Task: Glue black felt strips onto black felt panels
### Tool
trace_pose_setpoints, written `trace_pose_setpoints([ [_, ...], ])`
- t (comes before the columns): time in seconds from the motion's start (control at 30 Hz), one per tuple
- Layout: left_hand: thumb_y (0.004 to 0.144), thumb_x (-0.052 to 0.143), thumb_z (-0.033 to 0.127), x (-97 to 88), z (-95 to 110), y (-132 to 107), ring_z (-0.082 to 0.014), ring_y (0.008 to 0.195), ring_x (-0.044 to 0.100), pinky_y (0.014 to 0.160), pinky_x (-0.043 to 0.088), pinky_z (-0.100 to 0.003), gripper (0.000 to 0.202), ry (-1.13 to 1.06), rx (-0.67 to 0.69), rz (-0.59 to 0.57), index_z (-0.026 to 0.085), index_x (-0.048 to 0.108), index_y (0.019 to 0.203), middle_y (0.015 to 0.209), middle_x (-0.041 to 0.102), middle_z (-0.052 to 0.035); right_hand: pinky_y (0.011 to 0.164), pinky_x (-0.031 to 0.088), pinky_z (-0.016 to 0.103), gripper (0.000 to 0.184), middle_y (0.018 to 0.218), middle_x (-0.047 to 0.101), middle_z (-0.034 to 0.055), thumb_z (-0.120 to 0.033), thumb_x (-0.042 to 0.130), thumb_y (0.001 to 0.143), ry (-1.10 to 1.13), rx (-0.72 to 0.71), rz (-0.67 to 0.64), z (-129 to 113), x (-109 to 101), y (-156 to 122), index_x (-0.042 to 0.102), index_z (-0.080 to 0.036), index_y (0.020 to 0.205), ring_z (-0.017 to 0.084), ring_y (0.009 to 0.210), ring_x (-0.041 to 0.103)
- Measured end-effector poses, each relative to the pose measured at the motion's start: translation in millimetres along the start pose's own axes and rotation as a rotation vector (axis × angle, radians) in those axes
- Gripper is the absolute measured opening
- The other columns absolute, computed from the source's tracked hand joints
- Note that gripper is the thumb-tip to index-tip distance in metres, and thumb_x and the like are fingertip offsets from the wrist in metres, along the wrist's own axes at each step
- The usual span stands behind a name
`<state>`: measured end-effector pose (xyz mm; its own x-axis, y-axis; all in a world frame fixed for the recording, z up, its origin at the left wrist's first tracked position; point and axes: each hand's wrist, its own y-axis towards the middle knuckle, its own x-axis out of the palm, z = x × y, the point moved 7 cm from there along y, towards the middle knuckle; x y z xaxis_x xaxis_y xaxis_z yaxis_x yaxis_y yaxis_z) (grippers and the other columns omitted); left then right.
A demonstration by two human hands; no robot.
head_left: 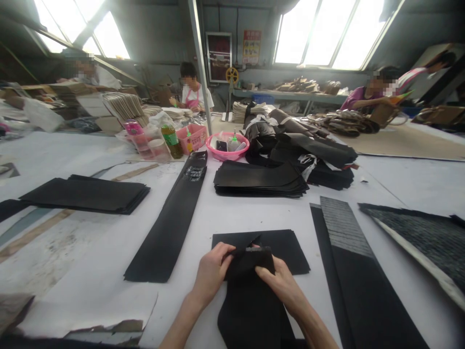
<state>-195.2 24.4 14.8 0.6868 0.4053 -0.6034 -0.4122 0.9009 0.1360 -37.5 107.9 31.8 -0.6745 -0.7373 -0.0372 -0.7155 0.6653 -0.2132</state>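
Note:
My left hand (214, 265) pinches the upper left corner of a black sheet (250, 305), with thumb and fingers closed on its edge. On the other side my right hand (279, 279) grips the same sheet, thumb on the near face and fingers behind it. The sheet's top edge is bent up, and a thin greyish strip of edge shows between my hands. Its lower part hangs down toward me. Behind my hands a flat black panel (290, 249) lies on the white table (181, 300), partly covered by the held sheet.
Black panel stacks (254, 178) lie ahead, with another pile (87, 194) at left. A long black strip (167, 228) lies left of my hands, striped-end strips (359, 271) right. A pink basin (227, 154) and an oil-coloured bottle (171, 141) stand behind. Several people work farther back.

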Motion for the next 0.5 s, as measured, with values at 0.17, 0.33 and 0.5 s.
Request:
trace_pose_setpoints([
  [0.17,0.092,0.044,0.031,0.2,-6,2,-0.0172,0.087,0.062,0.077,0.047,-0.027,0.022,-0.116,0.007,-0.002,0.025,0.064,0.098,0.093,0.066,-0.0013,0.066,0.046,0.025,0.019,0.081,0.064,0.0017,-0.034,0.062,0.078,0.124,0.110,0.014,14,-9,0,0.064,-0.015,0.084,0.019,0.077,0.059],
  [0.33,0.092,0.041,0.033,4.2,-9,6,-0.0159,0.073,0.058,0.068,0.042,-0.025,0.024,-0.060,-0.034,0.044,0.022,0.062,0.086,0.080,0.062,-0.0003,0.069,0.046,0.027,0.020,0.083,0.066,0.0024,-0.032,0.062,0.079,0.101,0.101,-0.002,15,-6,1,0.066,-0.015,0.088,0.021,0.080,0.059],
  [0.5,0.090,0.042,0.035,0.2,-26,17,-0.0124,0.055,0.042,0.056,0.031,-0.023,0.032,-0.020,-0.130,0.141,0.020,0.043,0.061,0.058,0.041,0.0045,0.098,0.039,0.036,0.038,0.116,0.064,0.0038,-0.022,0.058,0.078,0.057,0.051,-0.067,1,-18,-9,0.064,-0.021,0.115,0.025,0.114,0.053],
])
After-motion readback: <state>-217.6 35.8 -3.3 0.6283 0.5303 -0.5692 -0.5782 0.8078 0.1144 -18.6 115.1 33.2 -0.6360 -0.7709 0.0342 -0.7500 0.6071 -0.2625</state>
